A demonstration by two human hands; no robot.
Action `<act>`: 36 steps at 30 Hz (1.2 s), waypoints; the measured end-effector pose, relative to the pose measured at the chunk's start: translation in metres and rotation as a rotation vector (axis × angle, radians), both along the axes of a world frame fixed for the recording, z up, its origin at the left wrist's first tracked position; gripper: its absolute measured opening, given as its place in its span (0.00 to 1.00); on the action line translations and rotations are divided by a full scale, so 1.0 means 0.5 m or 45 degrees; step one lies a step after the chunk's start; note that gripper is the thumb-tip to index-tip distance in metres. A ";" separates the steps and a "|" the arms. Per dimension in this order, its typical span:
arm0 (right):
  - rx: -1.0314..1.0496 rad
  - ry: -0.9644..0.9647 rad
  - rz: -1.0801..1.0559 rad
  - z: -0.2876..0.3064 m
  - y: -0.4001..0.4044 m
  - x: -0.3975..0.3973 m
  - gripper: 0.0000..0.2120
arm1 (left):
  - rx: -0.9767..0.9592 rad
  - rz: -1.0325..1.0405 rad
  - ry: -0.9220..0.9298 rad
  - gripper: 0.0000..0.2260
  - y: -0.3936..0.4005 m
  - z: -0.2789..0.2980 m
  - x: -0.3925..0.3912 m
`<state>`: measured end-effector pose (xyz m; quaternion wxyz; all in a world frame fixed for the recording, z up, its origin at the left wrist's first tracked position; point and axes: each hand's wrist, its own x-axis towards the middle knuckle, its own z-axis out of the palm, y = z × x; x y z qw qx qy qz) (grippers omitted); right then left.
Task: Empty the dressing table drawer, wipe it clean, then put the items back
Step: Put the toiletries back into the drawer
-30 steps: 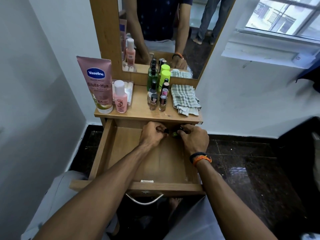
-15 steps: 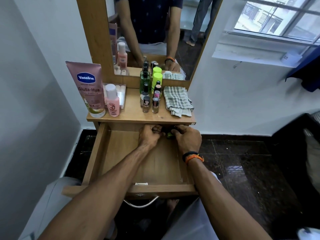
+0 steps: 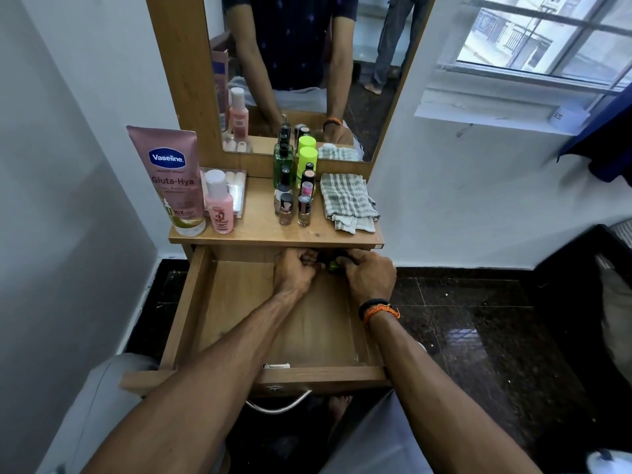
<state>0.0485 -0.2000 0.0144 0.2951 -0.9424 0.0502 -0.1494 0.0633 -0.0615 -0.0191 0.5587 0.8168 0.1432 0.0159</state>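
**Both hands at the back of the open dressing table drawer**

Seen from above, looking down along two bare forearms. Wooden dressing table (image 3: 239,239) against a white wall, mirror (image 3: 307,63) rising from its rear edge. Drawer (image 3: 191,313) pulled fully out below the tabletop, its wooden floor bare toward the front and left.

On the tabletop: tall pink Vaseline tube (image 3: 167,179) standing at the left edge, pink bottle (image 3: 219,208) with a white cap just beside it, clear plastic box (image 3: 236,189) behind that. Checked cloth (image 3: 347,200) folded near the right edge. Cluster of small nail polish bottles (image 3: 294,206) at the centre, green bottle (image 3: 283,164) and lime-capped container (image 3: 307,159) behind them.

Left hand (image 3: 294,270) and right hand (image 3: 371,275) close together at the drawer's back edge, under the tabletop lip. Fingers of both curled around small dark items (image 3: 330,263), one showing green; exactly what they are, too hidden to tell. Black and orange bands (image 3: 376,307) on the right wrist.
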 end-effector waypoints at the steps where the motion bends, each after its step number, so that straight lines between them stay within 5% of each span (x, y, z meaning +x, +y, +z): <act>1: 0.000 0.002 0.002 -0.001 0.000 -0.001 0.11 | 0.011 0.011 0.004 0.07 0.000 -0.001 0.000; 26: 0.093 -0.031 -0.082 0.005 -0.027 -0.043 0.04 | 0.158 0.052 0.019 0.06 0.010 0.017 -0.040; 36: 0.262 -0.308 0.124 0.057 0.025 -0.042 0.05 | 0.238 -0.008 -0.365 0.06 0.043 0.088 -0.091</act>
